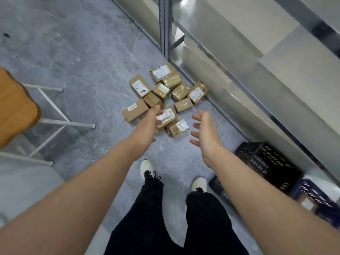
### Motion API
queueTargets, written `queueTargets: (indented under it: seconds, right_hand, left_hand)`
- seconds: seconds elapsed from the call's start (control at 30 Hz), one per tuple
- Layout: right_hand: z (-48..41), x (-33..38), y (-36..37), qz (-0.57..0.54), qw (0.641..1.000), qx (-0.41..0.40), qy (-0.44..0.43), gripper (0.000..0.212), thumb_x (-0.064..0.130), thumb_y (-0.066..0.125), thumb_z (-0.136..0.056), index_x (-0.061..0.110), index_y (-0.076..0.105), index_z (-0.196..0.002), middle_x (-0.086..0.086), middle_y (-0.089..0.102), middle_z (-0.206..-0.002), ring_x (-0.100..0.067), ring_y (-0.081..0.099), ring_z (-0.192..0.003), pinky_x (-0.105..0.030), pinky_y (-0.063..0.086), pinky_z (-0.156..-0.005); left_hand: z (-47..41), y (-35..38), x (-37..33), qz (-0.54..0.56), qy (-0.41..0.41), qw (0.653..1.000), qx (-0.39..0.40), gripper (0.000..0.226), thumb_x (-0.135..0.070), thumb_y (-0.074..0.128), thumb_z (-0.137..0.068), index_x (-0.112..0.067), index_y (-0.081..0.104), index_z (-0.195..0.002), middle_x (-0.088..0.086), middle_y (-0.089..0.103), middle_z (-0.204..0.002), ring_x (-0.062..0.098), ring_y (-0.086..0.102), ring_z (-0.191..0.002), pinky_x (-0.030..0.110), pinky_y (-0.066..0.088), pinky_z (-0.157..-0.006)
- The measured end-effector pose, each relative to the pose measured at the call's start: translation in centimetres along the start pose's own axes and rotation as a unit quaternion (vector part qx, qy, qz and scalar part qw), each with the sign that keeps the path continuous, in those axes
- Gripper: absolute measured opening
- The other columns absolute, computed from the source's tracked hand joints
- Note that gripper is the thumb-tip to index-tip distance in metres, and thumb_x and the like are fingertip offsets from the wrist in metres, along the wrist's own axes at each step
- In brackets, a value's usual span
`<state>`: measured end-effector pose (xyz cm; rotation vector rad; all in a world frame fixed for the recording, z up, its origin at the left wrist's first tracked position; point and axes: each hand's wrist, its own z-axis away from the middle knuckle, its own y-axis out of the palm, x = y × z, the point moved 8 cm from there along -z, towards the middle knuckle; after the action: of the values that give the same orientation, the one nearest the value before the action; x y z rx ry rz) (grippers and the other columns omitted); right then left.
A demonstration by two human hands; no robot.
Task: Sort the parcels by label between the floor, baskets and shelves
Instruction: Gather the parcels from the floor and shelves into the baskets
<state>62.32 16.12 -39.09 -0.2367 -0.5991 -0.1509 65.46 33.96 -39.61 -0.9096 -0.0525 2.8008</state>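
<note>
Many small boxes (165, 100) lie heaped on the floor (82, 70) beside the shelves (239, 70), and with my left hand (149, 126) and right hand (206, 131) above them, fingers (197, 117) spread and empty, I might grab one label-down and misfile it.

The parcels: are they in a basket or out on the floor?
Out: the parcels lie heaped on the floor beside the shelf.
</note>
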Motion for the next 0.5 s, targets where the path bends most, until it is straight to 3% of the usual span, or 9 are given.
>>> queueTargets:
  seconds: [0.13, 0.27, 0.33, 0.4, 0.5]
  right_hand:
    - [-5.9, -1.7, 0.4, 0.016, 0.999, 0.002, 0.032, 0.043, 0.037, 0.032, -0.114, 0.009, 0.065, -0.118, -0.003, 0.067, -0.106, -0.032, 0.056, -0.126, -0.059, 0.045, -0.117]
    - [-12.6, -4.7, 0.4, 0.019, 0.998, 0.014, 0.066, 0.046, 0.038, 0.032, -0.113, 0.005, 0.063, -0.121, -0.012, 0.064, -0.106, -0.041, 0.055, -0.129, -0.061, 0.046, -0.115]
    - [-16.4, -6.5, 0.4, 0.033, 0.997, 0.025, 0.068, 0.043, 0.039, 0.032, -0.113, 0.015, 0.067, -0.104, -0.004, 0.063, -0.100, -0.034, 0.062, -0.120, -0.058, 0.048, -0.114]
    - [-20.0, -8.5, 0.2, 0.036, 0.997, 0.022, 0.072, 0.038, 0.041, 0.034, -0.112, 0.028, 0.064, -0.093, 0.009, 0.059, -0.094, -0.020, 0.063, -0.100, -0.055, 0.050, -0.113]
    - [-25.0, -11.7, 0.5, 0.038, 0.995, 0.023, 0.088, 0.035, 0.042, 0.035, -0.112, 0.033, 0.060, -0.089, 0.012, 0.059, -0.095, -0.011, 0.058, -0.092, -0.053, 0.050, -0.112]
  left_hand:
    - [-5.5, 1.7, 1.8, -0.011, -0.024, 1.000, 0.016, 0.055, -0.060, 0.023, -0.104, -0.034, 0.050, -0.146, 0.001, 0.051, -0.142, 0.022, 0.041, -0.136, 0.051, 0.031, -0.118]
    - [-11.9, 3.7, 5.5, -0.017, -0.066, 0.998, 0.008, 0.058, -0.065, 0.022, -0.103, -0.039, 0.050, -0.146, 0.001, 0.050, -0.149, 0.028, 0.039, -0.142, 0.052, 0.032, -0.117]
    - [-15.1, 4.6, 7.4, -0.004, -0.081, 0.997, -0.008, 0.059, -0.065, 0.022, -0.103, -0.038, 0.052, -0.145, 0.000, 0.051, -0.146, 0.030, 0.040, -0.141, 0.052, 0.033, -0.116]
    - [-18.2, 5.9, 9.2, 0.003, -0.093, 0.996, -0.014, 0.060, -0.064, 0.022, -0.103, -0.034, 0.052, -0.145, 0.000, 0.052, -0.145, 0.030, 0.040, -0.141, 0.051, 0.034, -0.115]
    - [-22.9, 7.8, 11.8, 0.002, -0.104, 0.994, -0.015, 0.060, -0.062, 0.022, -0.104, -0.031, 0.055, -0.142, 0.001, 0.051, -0.147, 0.031, 0.040, -0.141, 0.052, 0.034, -0.115]
